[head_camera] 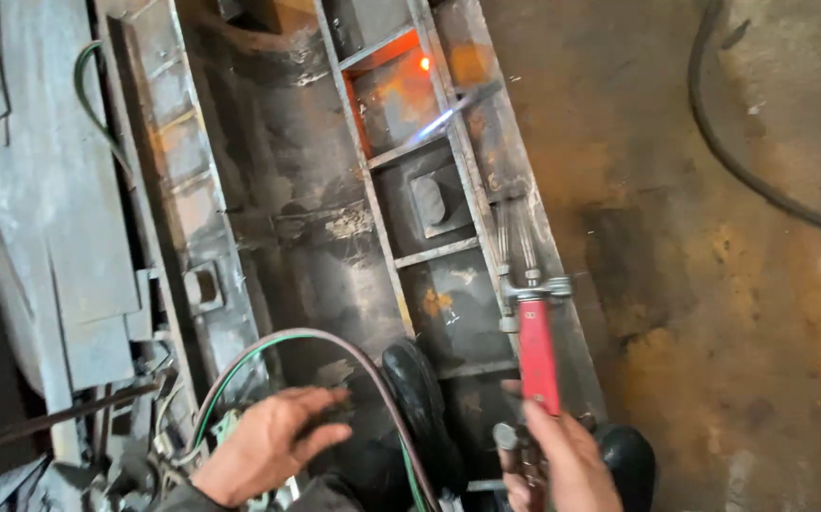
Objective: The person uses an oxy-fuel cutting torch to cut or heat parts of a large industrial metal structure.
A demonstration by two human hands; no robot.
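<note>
Head view: your right hand [562, 455] has its grip closed around the red-handled cutting torch [535, 351], held at length so its flame reaches the steel frame [448, 142]. Your left hand [263, 441], fingers spread, rests by the hoses [334, 346], holding nothing.

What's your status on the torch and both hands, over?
Right hand gripping the red-handled cutting torch, flame on the steel frame. Left hand open, by the hoses. Nothing blocking the flame.

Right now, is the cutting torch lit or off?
Lit: the cutting torch in the right hand throws a bluish flame, with a glowing orange spot on the steel.
</note>
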